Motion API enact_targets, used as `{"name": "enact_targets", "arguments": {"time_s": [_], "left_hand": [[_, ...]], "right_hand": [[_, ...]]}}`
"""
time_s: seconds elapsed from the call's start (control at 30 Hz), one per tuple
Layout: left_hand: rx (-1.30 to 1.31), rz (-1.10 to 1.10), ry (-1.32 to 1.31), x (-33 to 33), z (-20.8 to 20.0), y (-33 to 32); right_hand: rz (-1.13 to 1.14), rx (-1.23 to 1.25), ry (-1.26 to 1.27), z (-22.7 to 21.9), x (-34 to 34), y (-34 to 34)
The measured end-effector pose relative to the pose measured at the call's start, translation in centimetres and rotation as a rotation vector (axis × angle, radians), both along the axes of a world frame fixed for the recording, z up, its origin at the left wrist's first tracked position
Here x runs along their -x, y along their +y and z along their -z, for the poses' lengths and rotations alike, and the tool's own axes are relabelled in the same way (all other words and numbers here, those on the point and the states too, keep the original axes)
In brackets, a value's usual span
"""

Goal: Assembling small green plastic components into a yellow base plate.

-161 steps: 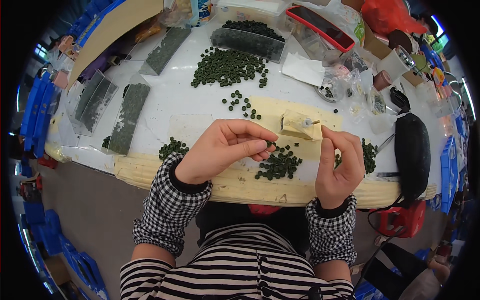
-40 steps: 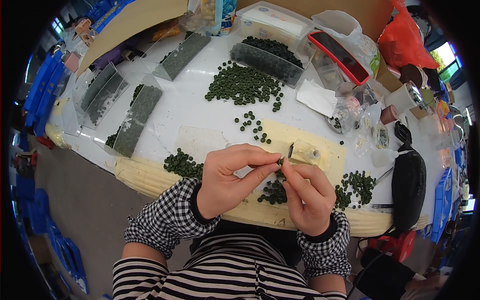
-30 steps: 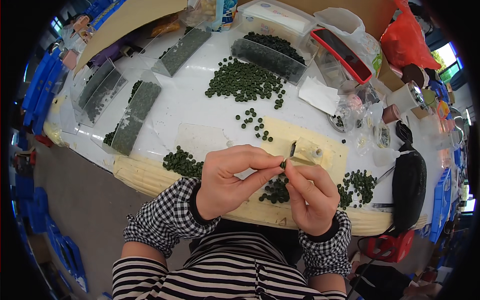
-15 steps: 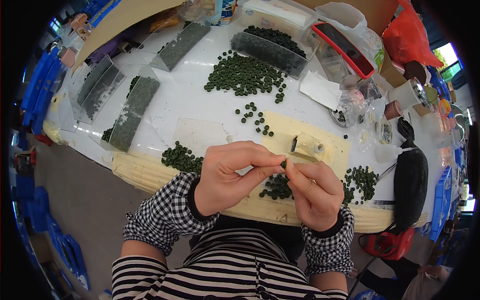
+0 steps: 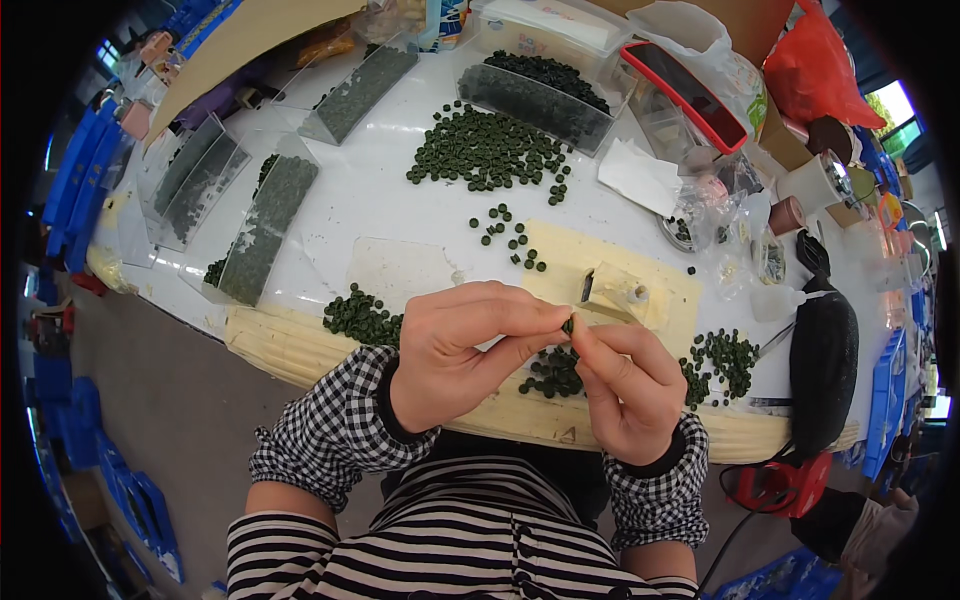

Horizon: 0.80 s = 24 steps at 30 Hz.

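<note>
A small dark green piece [image 5: 568,326], round like a thick tablet, is pinched between the fingertips of both hands. My left hand [image 5: 468,350] grips it from the left with thumb and forefinger. From the right, my right hand [image 5: 632,385] closes thumb and forefinger on it. Both hands are above the near part of the table. Under them lies a small heap of similar green pieces [image 5: 553,373], partly hidden by my fingers. Just beyond stands a cream-coloured block-like fixture [image 5: 615,293] with a dark slot, on a pale yellow sheet [image 5: 560,250].
Green pieces form a large pile [image 5: 485,145], with smaller heaps left [image 5: 360,315] and right [image 5: 725,360]. Clear trays [image 5: 270,225] of them stand at left and back. A red-cased phone [image 5: 690,97], white tissue [image 5: 638,178] and black pouch [image 5: 823,365] lie right. Cream padding [image 5: 290,345] lines the near edge.
Both hands keep the same pinch on the green piece, with barely any movement. The view has shifted very slightly. A person at the lower right has shifted position.
</note>
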<state>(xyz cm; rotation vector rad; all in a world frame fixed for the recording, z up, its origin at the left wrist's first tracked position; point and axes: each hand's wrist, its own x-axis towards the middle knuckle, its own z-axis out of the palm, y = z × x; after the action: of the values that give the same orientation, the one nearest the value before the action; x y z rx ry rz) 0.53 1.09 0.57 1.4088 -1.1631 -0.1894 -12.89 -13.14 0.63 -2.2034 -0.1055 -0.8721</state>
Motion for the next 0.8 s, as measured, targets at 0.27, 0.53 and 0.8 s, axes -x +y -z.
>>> {"name": "enact_targets", "arguments": {"time_s": [0.27,0.53,0.8], "left_hand": [[0.007,-0.038,-0.08,0.09,0.14,-0.07],[-0.01,0.007,0.003,0.01,-0.19,0.0],[-0.03,0.016,0.072,0.13,-0.11,-0.01]], "right_hand": [[-0.008,-0.012,0.01,0.02,0.07,-0.09],[0.002,0.007,-0.017,0.1,-0.05,-0.14],[0.004,0.055,-0.01,0.18,-0.12,-0.28]]}}
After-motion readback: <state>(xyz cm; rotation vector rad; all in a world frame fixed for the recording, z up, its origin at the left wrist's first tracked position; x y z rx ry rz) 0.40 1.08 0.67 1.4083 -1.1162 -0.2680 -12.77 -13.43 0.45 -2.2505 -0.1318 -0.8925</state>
